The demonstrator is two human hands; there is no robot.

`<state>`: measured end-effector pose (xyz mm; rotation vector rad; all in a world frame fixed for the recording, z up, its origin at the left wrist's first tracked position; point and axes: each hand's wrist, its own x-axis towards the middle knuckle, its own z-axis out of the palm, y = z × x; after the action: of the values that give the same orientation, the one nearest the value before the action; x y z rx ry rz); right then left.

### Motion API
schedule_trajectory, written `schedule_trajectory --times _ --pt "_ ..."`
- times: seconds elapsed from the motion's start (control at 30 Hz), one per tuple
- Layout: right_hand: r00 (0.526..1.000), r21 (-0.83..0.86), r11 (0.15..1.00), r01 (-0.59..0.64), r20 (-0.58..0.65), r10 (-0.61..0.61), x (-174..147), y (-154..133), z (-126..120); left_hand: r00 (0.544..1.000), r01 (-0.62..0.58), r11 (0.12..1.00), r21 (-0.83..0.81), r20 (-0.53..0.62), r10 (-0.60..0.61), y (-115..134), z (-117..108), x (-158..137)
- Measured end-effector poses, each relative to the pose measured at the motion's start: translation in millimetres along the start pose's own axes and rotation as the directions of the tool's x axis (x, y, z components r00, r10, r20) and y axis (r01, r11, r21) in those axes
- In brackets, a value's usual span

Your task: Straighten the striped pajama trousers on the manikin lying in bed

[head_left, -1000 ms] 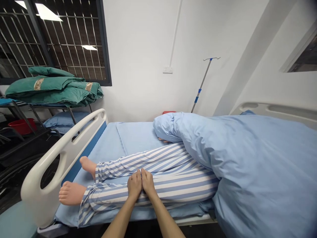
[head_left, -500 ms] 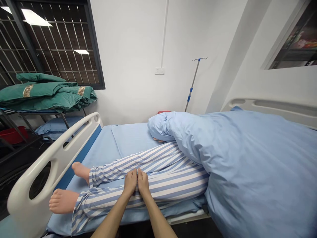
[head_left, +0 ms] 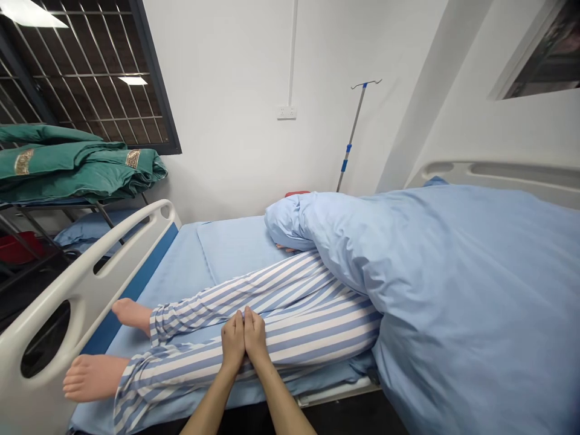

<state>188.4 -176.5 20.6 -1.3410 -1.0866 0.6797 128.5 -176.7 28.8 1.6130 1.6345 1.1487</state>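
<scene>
- Striped trouser leg (head_left: 294, 338), the nearer of a pair, lies lengthwise along the near edge of the bed (head_left: 235, 241). Its bare foot (head_left: 97, 377) points to the footboard (head_left: 86, 302); its upper end runs under a blue quilt (head_left: 435, 272).
- Your left hand (head_left: 232, 343) and right hand (head_left: 255, 334) are together, side by side across this leg, knuckles up, inner edges touching or nearly so. The fingers curve over toward the far leg (head_left: 244, 290); the fingertips are hidden, so whether they grip anything cannot be told.
- Your forearms (head_left: 280, 394) come in over the bed's near edge and slant toward each other; matching that slant should help you load both palms evenly.
- For a steady hold, take the limb itself; loose cloth alone would likely slide and twist.
- Spacing your hands, one nearer the cuff (head_left: 129, 396) and one nearer the quilt, would probably support the leg better than one bunched spot.
- Mind that cuff, wide and slack by the near corner at the footboard end: it could catch or ride up.
</scene>
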Motion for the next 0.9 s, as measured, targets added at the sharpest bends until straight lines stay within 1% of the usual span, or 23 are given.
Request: schedule_trajectory --times 0.17,0.27,0.33,0.4,0.47,0.53,0.63,0.77,0.83,0.9 --pt "0.999 -0.025 1.0 0.004 0.033 -0.003 0.3 1.3 -0.6 1.0 -0.003 1.0 0.008 -0.001 0.003 2.0 -0.3 0.8" --pt "0.997 -0.134 0.991 0.026 0.077 -0.015 1.9 -2.4 -6.8 1.0 -0.009 1.0 0.008 0.023 0.008 2.6 -1.8 0.1" --pt "0.99 -0.238 0.967 0.095 0.123 -0.067 3.8 -9.5 -14.4 0.998 -0.02 1.0 0.011 0.054 0.019 2.8 -3.0 -1.0" --pt "0.975 -0.332 0.923 0.194 0.17 -0.144 6.2 -19.3 -22.2 0.996 -0.036 0.999 0.004 0.08 0.036 2.7 -4.1 -2.5" --pt "0.956 -0.395 0.876 0.276 0.205 -0.209 7.9 -28.1 -28.0 0.993 -0.058 0.998 -0.013 0.102 0.059 2.2 -4.8 -3.7" --pt "0.944 -0.424 0.848 0.319 0.223 -0.244 7.7 -31.2 -30.4 0.99 -0.073 0.997 -0.015 0.117 0.074 0.9 -4.7 -4.1" --pt "0.947 -0.427 0.849 0.31 0.218 -0.236 2.4 -21.4 -29.0 0.992 -0.088 0.996 0.001 0.096 0.087 -1.7 -3.1 -3.4" --pt "0.971 -0.494 0.836 0.237 0.141 -0.192 -6.3 -0.7 -24.2 0.996 -0.073 0.997 0.012 0.043 0.073 -3.2 -0.7 -3.0" --pt "0.977 -0.513 0.832 0.213 0.119 -0.176 -7.6 3.5 -23.0 0.997 -0.065 0.998 0.014 0.042 0.064 -2.4 -0.5 -3.3" --pt "0.977 -0.5 0.84 0.213 0.124 -0.174 -7.0 3.2 -22.7 0.997 -0.065 0.998 0.027 0.05 0.064 -2.1 -0.5 -3.4"
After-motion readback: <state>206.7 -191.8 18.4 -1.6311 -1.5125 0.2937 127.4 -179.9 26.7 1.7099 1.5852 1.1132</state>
